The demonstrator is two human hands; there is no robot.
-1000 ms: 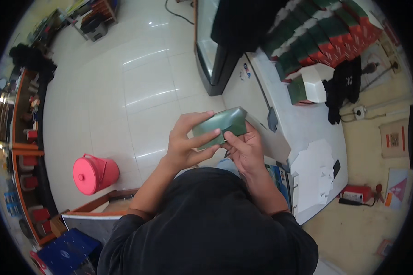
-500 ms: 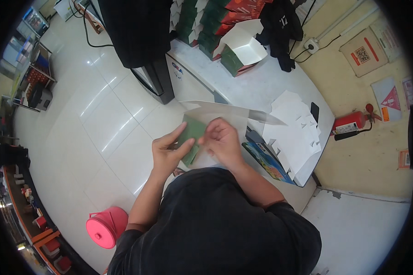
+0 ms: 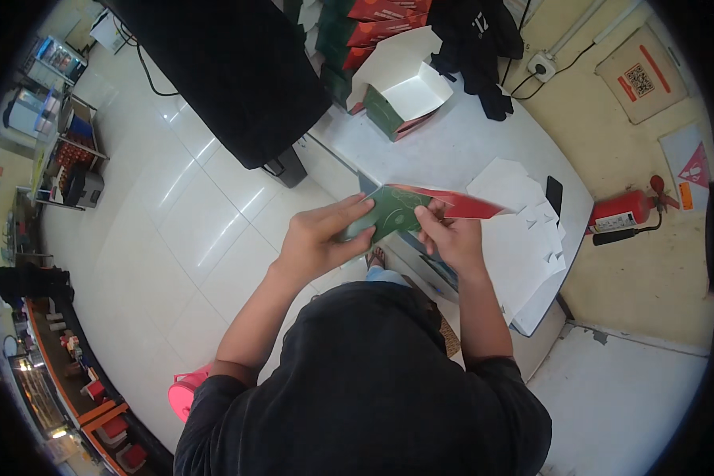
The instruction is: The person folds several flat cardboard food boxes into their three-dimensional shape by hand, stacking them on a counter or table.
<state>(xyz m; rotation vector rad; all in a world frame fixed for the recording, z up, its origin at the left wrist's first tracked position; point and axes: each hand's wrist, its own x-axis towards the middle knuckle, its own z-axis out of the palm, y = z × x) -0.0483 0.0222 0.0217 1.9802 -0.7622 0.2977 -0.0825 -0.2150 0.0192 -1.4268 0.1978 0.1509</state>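
Between my hands I hold a partly folded cardboard food box (image 3: pixel 395 210), its green and red printed faces turned up. My left hand (image 3: pixel 319 235) grips its left end, thumb below and fingers along the upper side. At the box's right part, my right hand (image 3: pixel 450 232) pinches the green panel between thumb and fingers, and a red flap sticks out past it to the right. Flat white box blanks (image 3: pixel 516 238) with notched edges lie stacked on the table to the right. Farther off stands a folded open-topped box (image 3: pixel 408 91), white inside.
More folded red and green boxes (image 3: pixel 373 33) are piled at the table's back, beside a black cloth (image 3: pixel 476 47). A dark phone (image 3: pixel 554 197) lies near the blanks. On the wall side is a fire extinguisher (image 3: pixel 623 213). A pink bucket (image 3: pixel 184 393) stands on the floor at left.
The box in my hands has been turned, so its printed green and red outside now shows instead of white. Both hands have moved right, and the right hand now pinches the panel.
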